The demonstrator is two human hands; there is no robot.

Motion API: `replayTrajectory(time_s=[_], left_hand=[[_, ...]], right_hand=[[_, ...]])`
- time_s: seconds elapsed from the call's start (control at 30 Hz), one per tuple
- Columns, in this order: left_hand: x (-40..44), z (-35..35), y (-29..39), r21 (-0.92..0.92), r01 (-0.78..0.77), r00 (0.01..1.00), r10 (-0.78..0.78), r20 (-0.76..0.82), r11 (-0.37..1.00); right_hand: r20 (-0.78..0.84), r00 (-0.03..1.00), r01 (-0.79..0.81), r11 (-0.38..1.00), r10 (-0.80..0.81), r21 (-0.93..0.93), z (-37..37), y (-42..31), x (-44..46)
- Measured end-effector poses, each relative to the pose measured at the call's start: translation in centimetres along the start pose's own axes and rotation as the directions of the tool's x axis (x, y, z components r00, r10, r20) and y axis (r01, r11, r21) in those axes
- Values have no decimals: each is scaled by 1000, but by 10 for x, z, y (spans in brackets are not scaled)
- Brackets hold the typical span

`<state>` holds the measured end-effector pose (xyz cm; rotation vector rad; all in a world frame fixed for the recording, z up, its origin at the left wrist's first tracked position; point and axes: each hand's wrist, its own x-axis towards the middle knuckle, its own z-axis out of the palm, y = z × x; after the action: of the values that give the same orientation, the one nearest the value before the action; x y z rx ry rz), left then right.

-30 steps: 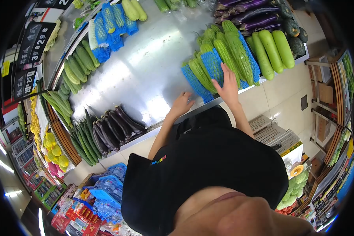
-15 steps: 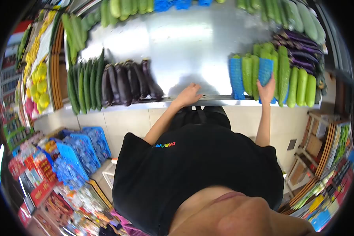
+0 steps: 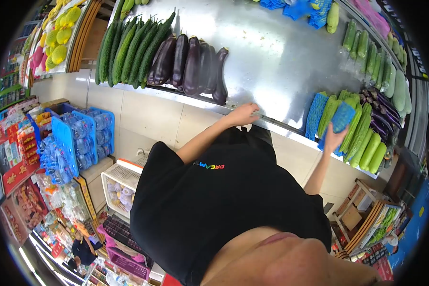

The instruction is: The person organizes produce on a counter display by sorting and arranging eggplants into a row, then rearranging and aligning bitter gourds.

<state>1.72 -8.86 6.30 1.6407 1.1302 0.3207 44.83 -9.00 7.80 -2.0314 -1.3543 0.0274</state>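
My right hand (image 3: 336, 138) grips the lower end of a bitter gourd in a blue mesh sleeve (image 3: 343, 117), tilted over the row of bitter gourds (image 3: 360, 127). Another blue-sleeved gourd (image 3: 315, 116) lies at the left end of that row. Smooth pale-green gourds (image 3: 370, 151) lie to its right. My left hand (image 3: 245, 114), fingers loosely apart and nothing visible in them, is at the front edge of the metal counter (image 3: 267, 62). Left of it lie dark eggplants (image 3: 191, 66) and long dark-green cucumbers (image 3: 137, 50).
Thin purple eggplants (image 3: 380, 112) and wrapped green vegetables (image 3: 367, 52) line the counter's right side. Blue mesh-sleeved produce (image 3: 300, 8) lies at the back. Behind me on the left are blue crates of bottles (image 3: 76, 131) and a white basket (image 3: 119, 188). A wooden shelf (image 3: 362, 209) stands at right.
The view has turned and shifted. My right hand has tilted the blue-sleeved bitter gourd, its upper end now raised off the row. The left hand stays by the counter edge.
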Motion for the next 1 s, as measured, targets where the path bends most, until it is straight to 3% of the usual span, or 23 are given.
replayTrajectory(time_s=[0.07,0.13,0.17,0.2,0.27,0.3,0.33,0.37,0.47,0.57,0.7,0.83,0.93,0.97,1.0], left_hand=[[4,1,-5,-196,34,999,-41,-35,980],[11,1,-11,-380,89,992,-117,-51,921],[15,-1,-12,-532,152,985,-175,8,833],[16,-3,-14,-547,136,980,-195,-51,826],[21,-7,-21,-575,98,957,-236,-171,812],[22,-8,-35,-495,64,940,-219,-262,867],[21,-16,-41,-436,55,917,-218,-333,898],[16,-23,-46,-375,53,891,-214,-401,925],[-3,-43,-56,-281,97,833,-232,-502,955],[-14,-57,-63,-301,134,806,-281,-521,944],[-5,-58,-69,-334,89,789,-271,-551,938],[28,-53,-74,10,90,760,-62,-647,996],[57,-51,-77,241,79,738,105,-666,967],[64,-50,-77,316,100,742,141,-655,943],[68,-50,-68,320,220,771,36,-636,922]], right_hand=[[136,967,-243,931,213,270,13,-79,-25],[248,954,-260,873,167,412,67,-80,-52],[372,907,-356,830,197,430,67,-136,-58],[540,810,-542,643,229,541,83,-166,-66],[622,757,-601,587,200,543,130,-203,-81],[661,734,-617,563,160,549,153,-215,-87],[599,795,-518,624,99,585,178,-224,-93],[612,788,-500,646,63,577,198,-233,-96],[474,880,-225,855,-28,468,243,-255,-113],[563,825,-269,907,44,323,251,-281,-128],[507,862,-168,934,-16,316,262,-284,-162],[419,888,-72,841,-191,536,253,-273,-168],[663,745,-392,761,-68,518,204,-250,-131],[593,803,-309,810,-58,499,190,-231,-118],[452,889,-171,856,-79,487,179,-204,-104]])
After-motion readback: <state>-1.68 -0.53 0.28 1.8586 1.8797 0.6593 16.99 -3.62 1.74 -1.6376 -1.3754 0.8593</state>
